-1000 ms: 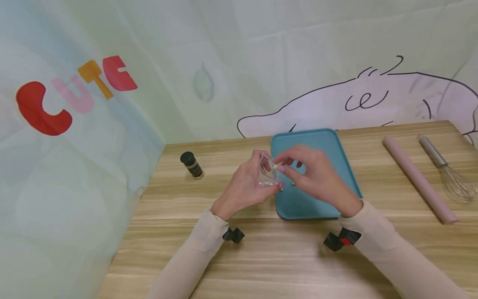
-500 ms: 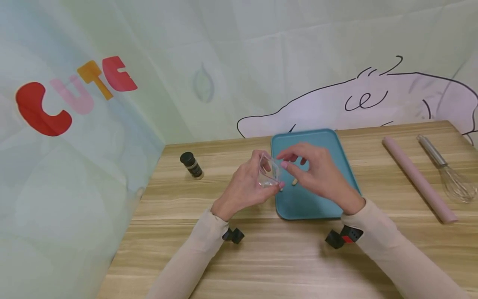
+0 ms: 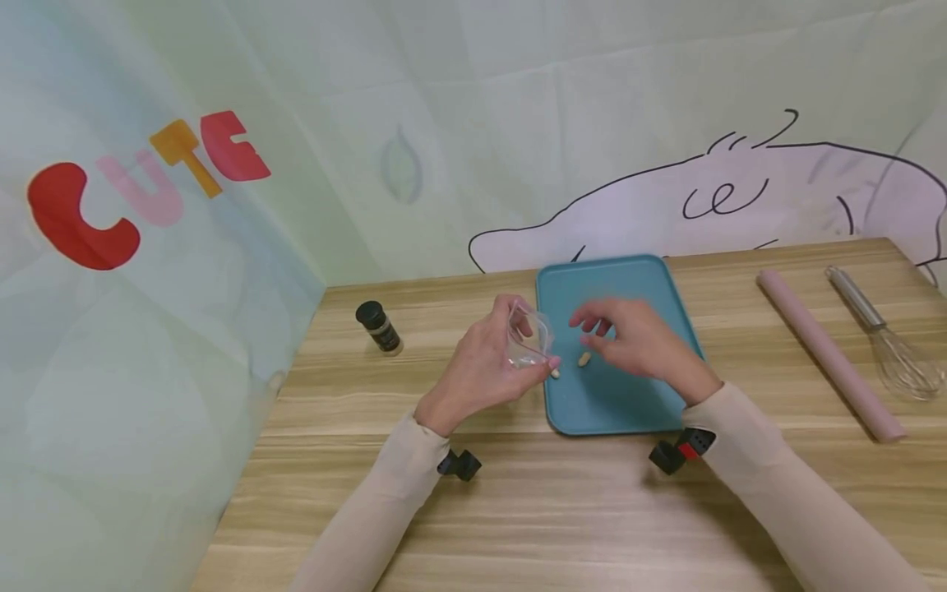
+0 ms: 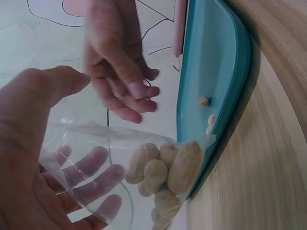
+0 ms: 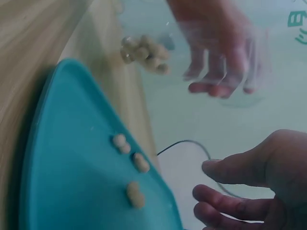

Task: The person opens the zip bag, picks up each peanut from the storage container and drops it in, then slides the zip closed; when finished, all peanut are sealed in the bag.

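Note:
My left hand (image 3: 477, 366) grips a clear plastic bag (image 3: 527, 352), its mouth spread wide and tilted towards the right. Several peanuts in their shells (image 4: 184, 165) lie gathered at the bottom of the bag in the left wrist view. Over the blue tray (image 3: 621, 407) hovers my right hand (image 3: 639, 341), fingers loosely bent, with nothing between thumb and fingertips. Loose peanuts lie on the tray: one peanut (image 3: 584, 359) below the right fingertips, another peanut (image 3: 555, 373) by the left rim. The right wrist view shows a third peanut (image 5: 141, 163) near the rim.
A black-capped seasoning jar (image 3: 380, 329) stands at the left of the wooden table (image 3: 562, 510). To the right of the tray lie a pink rolling pin (image 3: 829, 353) and a whisk (image 3: 884, 333). Printed cloth (image 3: 473, 107) hangs behind and on the left.
A second ago my right hand pinched a peanut at the bag's mouth; its fingers have since parted, and it has drawn back rightward over the tray. The left hand has hardly moved.

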Motion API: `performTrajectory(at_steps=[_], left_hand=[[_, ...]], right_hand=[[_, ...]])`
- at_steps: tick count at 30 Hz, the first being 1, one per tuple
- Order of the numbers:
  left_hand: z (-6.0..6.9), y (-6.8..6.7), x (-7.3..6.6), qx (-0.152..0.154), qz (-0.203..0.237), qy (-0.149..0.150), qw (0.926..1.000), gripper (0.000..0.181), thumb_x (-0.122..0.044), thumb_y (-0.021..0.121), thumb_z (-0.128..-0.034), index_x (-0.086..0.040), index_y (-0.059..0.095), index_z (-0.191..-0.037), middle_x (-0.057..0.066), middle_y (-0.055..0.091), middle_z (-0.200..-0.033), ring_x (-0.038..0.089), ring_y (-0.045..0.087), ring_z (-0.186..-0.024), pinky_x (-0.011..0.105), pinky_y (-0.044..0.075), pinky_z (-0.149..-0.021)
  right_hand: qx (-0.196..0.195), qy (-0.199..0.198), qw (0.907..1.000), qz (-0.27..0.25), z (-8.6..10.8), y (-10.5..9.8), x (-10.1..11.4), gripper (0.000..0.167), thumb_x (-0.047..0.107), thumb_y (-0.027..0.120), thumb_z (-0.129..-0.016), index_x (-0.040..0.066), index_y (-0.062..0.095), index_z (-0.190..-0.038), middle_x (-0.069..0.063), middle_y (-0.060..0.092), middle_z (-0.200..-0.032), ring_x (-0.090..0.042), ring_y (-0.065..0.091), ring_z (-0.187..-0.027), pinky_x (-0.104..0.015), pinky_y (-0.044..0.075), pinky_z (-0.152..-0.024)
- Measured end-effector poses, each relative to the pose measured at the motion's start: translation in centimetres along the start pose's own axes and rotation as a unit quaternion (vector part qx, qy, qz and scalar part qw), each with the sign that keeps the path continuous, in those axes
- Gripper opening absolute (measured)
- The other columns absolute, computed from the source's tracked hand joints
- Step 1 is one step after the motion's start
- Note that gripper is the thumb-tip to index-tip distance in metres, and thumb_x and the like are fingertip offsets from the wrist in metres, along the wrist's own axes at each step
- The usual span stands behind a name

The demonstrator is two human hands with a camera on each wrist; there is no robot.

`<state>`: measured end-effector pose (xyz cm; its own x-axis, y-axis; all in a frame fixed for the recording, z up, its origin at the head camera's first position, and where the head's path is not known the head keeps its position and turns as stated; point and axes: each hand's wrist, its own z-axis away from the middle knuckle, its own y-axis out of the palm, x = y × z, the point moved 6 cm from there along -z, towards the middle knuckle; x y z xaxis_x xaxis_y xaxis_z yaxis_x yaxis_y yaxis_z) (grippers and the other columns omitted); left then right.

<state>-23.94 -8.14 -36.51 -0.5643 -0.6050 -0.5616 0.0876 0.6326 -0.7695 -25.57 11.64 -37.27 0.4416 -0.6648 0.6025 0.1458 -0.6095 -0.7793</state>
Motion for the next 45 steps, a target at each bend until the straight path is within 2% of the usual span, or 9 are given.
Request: performTrajectory(at_steps=[7,13,22,30,38,45], left_hand=[[0.0,0.0,0.0,0.000,-0.005,0.000,1.0000,0.066,-0.038,0.086,-0.0894,-0.017,0.041,-0.134,0.005,0.066,-0.109,0.015,0.062,-0.092,0.032,0.052,-0.078],[0.0,0.1,0.0,0.004,-0.007,0.001,1.0000,0.066,-0.038,0.086,-0.0889,-0.017,0.042,-0.134,0.004,0.066,-0.110,0.016,0.063,-0.094,0.033,0.054,-0.078],[0.0,0.2,0.0,0.002,-0.009,0.002,1.0000,0.066,-0.039,0.086,-0.0880,-0.015,0.043,-0.133,0.004,0.067,-0.110,0.016,0.064,-0.095,0.034,0.055,-0.079],[-0.1,0.2,0.0,0.001,-0.011,0.004,0.9999,0.066,-0.039,0.085,-0.0879,-0.015,0.043,-0.133,0.002,0.066,-0.109,0.016,0.064,-0.094,0.034,0.054,-0.079],[0.0,0.2,0.0,0.001,-0.011,0.004,0.9999,0.067,-0.039,0.086,-0.0880,-0.016,0.042,-0.133,0.002,0.066,-0.109,0.016,0.064,-0.093,0.033,0.054,-0.077],[0.0,0.1,-0.1,0.002,-0.009,0.001,1.0000,0.067,-0.039,0.086,-0.0878,-0.017,0.042,-0.134,0.004,0.067,-0.109,0.016,0.064,-0.092,0.033,0.054,-0.077]], right_hand=[[0.073,0.033,0.9965,0.020,-0.4,2.0,-2.5,0.023,0.002,0.071,-0.096,0.006,0.078,-0.118,-0.017,0.078,-0.113,-0.035,0.073,-0.107,-0.053,0.059,-0.090],[0.091,0.040,0.9946,0.029,-0.6,3.1,-3.7,0.022,0.004,0.074,-0.095,0.009,0.079,-0.115,-0.015,0.077,-0.111,-0.033,0.071,-0.107,-0.054,0.057,-0.094],[0.080,0.034,0.9958,0.027,-0.6,3.8,-4.1,0.014,0.003,0.074,-0.096,0.013,0.080,-0.102,-0.014,0.076,-0.108,-0.032,0.068,-0.106,-0.056,0.055,-0.094],[0.049,0.031,0.9979,0.028,-0.7,3.6,-4.1,0.009,0.004,0.074,-0.096,0.007,0.079,-0.102,-0.013,0.075,-0.101,-0.030,0.069,-0.098,-0.053,0.056,-0.088],[0.010,0.031,0.9994,0.006,-0.7,2.1,-3.2,0.009,0.004,0.068,-0.100,0.004,0.076,-0.104,-0.014,0.078,-0.103,-0.026,0.070,-0.090,-0.039,0.054,-0.075],[-0.049,0.032,0.9983,0.003,-0.4,0.3,-1.8,0.013,0.005,0.066,-0.102,0.003,0.075,-0.112,-0.016,0.079,-0.106,-0.030,0.071,-0.094,-0.037,0.053,-0.074]])
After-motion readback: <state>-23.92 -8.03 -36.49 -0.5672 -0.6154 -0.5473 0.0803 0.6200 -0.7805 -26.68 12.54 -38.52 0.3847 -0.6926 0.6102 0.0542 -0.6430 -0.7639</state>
